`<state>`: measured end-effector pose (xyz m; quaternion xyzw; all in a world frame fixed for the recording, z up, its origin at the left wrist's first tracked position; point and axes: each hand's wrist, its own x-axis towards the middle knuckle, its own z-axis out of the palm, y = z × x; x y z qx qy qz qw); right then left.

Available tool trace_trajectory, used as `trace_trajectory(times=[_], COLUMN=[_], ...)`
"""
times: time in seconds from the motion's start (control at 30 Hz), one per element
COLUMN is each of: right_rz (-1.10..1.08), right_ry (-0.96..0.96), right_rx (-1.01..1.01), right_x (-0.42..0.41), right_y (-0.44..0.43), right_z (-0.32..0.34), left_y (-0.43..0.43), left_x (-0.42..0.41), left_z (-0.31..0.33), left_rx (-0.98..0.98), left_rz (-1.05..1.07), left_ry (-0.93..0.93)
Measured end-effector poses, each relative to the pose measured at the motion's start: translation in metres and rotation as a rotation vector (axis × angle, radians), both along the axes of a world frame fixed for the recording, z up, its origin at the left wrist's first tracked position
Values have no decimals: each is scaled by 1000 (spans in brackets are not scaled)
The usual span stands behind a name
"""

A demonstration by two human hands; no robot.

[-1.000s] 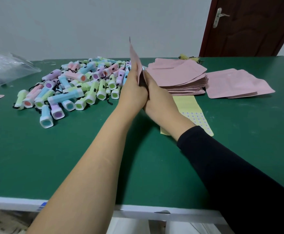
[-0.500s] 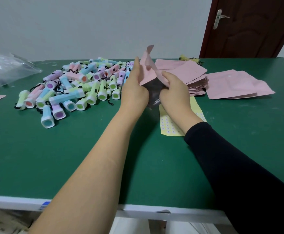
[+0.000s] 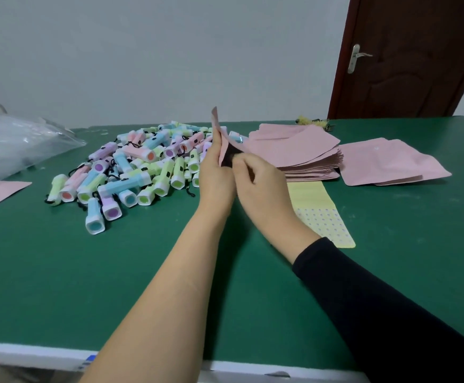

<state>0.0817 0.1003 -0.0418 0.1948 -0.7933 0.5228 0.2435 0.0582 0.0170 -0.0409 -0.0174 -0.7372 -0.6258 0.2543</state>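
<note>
Holds pink pouch (image 3: 216,121) upright over mid desk (image 3: 115,286), btw torch pile (image 3: 142,164) at left & pouch stack (image 3: 300,150) at right, w/ left hand (image 3: 215,181) & right hand (image 3: 264,186) fingers clamped on opposite walls at mouth; prob. light, thin, floppy, slick, best gripped by edges.

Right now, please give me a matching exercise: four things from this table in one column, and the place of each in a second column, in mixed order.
Things
1. pouch
2. torches
3. stack
4. sheet

Places
a. lying flat, yellow, beside the right hand
b. heaped to the left of the left hand
c. held upright between both hands
d. piled flat, pink, behind the right hand

Pairs: 1-c; 2-b; 3-d; 4-a
</note>
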Motion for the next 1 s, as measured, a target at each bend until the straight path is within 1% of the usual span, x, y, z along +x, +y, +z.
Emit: trace_trajectory(times=[0.03,0.07,0.13,0.2,0.3,0.37,0.4,0.47,0.57,0.7,0.73,0.83,1.0], right_rz=[32,76,171,231,307,306,293,274,228,193,192,192,184], right_ry=[-76,-159,-311,-390,-416,-426,-416,-378,-333,-357,-351,-316,-214], right_rx=[18,-8,-165,-294,-441,-513,-538,-577,-560,-533,-502,-361,-189], right_x=[0,-1,-7,-12,-16,-20,-22,-25,-27,-27,-26,-21,-15], right_y=[-1,-1,-1,1,3,5,8,13,19,25,25,20,13], right_z=[-1,-1,-1,0,-4,-5,-4,-4,-3,-2,-1,-2,-3], left_y=[-1,0,4,10,18,19,20,21,21,12,10,13,18], left_x=[-1,0,2,4,6,6,6,7,10,9,8,12,18], left_z=[0,0,0,-1,-2,-3,-2,0,1,1,1,5,7], left_rx=[-2,0,-6,-7,-18,-48,-35,65,284,653,696,718,837], left_rz=[-6,-14,-42,-88,-144,-181,-220,-349,-565,-707,-709,-718,-738], left_ry=[-14,-31,-63,-77,-99,-100,-102,-103,-123,-265,-307,-418,-414])
